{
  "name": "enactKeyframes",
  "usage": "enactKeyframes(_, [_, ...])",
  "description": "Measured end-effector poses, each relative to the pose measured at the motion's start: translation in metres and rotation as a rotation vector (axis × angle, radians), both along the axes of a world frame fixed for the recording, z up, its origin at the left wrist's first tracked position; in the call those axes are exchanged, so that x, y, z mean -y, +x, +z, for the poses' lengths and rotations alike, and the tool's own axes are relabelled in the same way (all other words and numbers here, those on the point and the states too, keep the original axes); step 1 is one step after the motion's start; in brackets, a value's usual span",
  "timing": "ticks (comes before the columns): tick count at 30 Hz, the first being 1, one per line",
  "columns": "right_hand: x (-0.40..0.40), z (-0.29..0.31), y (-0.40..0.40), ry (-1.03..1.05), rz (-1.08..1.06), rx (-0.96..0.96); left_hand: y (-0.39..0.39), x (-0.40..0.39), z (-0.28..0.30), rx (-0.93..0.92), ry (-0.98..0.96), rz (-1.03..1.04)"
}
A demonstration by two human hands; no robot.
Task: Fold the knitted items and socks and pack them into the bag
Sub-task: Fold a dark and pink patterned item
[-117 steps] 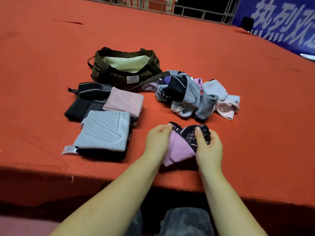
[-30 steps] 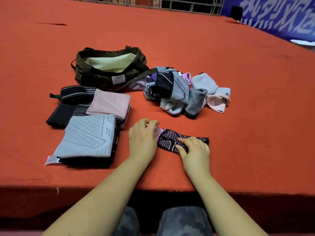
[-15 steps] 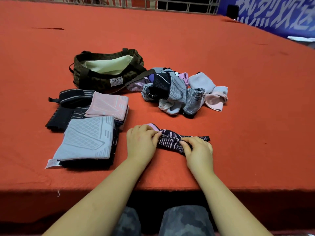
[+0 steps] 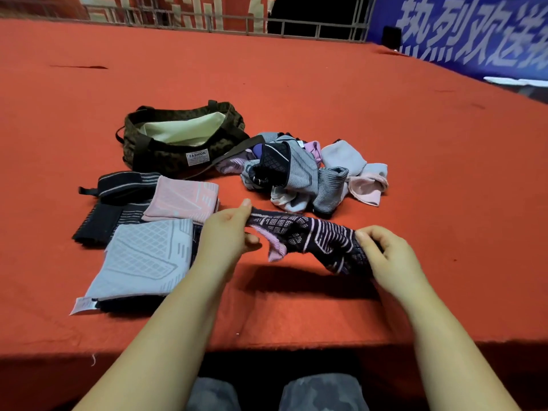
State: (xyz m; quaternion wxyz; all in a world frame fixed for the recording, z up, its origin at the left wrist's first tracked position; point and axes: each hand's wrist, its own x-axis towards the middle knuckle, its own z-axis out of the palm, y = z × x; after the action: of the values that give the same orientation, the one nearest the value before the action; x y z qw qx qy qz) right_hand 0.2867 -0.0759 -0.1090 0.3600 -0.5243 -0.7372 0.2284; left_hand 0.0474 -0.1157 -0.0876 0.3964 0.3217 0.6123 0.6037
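Note:
A dark knitted sock with pink pattern (image 4: 308, 237) is stretched in the air just above the red table. My left hand (image 4: 228, 235) pinches its left end and my right hand (image 4: 385, 256) grips its right end. A pink flap hangs from its middle. Behind it lies a loose pile of unfolded socks (image 4: 299, 173), grey, black and pink. To the left sit folded knitted items: a grey one (image 4: 142, 259), a pink one (image 4: 184, 200) and black striped ones (image 4: 118, 203). The open camouflage bag (image 4: 181, 137) with a pale lining stands at the back left.
The red table cloth (image 4: 415, 173) spreads wide to the right and back. The table's front edge runs just under my forearms. A metal railing (image 4: 237, 23) and a blue banner (image 4: 474, 34) stand far behind.
The dark sock lay flat under both hands; now both hands have lifted it off the table and pulled it out lengthwise, my right hand moving right.

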Motion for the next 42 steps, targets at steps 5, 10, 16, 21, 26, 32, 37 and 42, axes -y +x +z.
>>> enactKeyframes(5, [-0.01,-0.004,-0.01,-0.237,-0.024,0.204,-0.011,-0.002,-0.012,-0.364,-0.224,-0.108])
enactKeyframes(10, [0.01,-0.027,-0.033,0.184,-0.203,0.29,0.018,0.02,-0.051,-0.694,-0.16,-0.055])
enactKeyframes(16, [0.02,-0.028,-0.056,0.434,-0.104,0.256,0.024,0.012,-0.072,-0.585,-0.138,0.126])
enactKeyframes(21, [0.022,-0.053,-0.062,0.015,0.05,0.588,0.029,0.019,-0.081,-0.728,-0.257,0.119])
enactKeyframes(26, [0.015,-0.063,-0.054,0.046,0.048,0.421,0.016,0.015,-0.08,-0.654,-0.222,0.047])
enactKeyframes(32, [0.005,-0.034,-0.036,0.042,0.046,0.182,-0.001,0.015,-0.053,0.046,-0.008,-0.013])
enactKeyframes(37, [0.001,-0.002,-0.023,-0.015,0.088,0.079,-0.004,0.011,-0.03,0.391,0.051,-0.053])
enactKeyframes(42, [0.005,0.003,-0.027,-0.103,0.086,0.068,0.003,0.015,-0.029,0.103,0.051,-0.084])
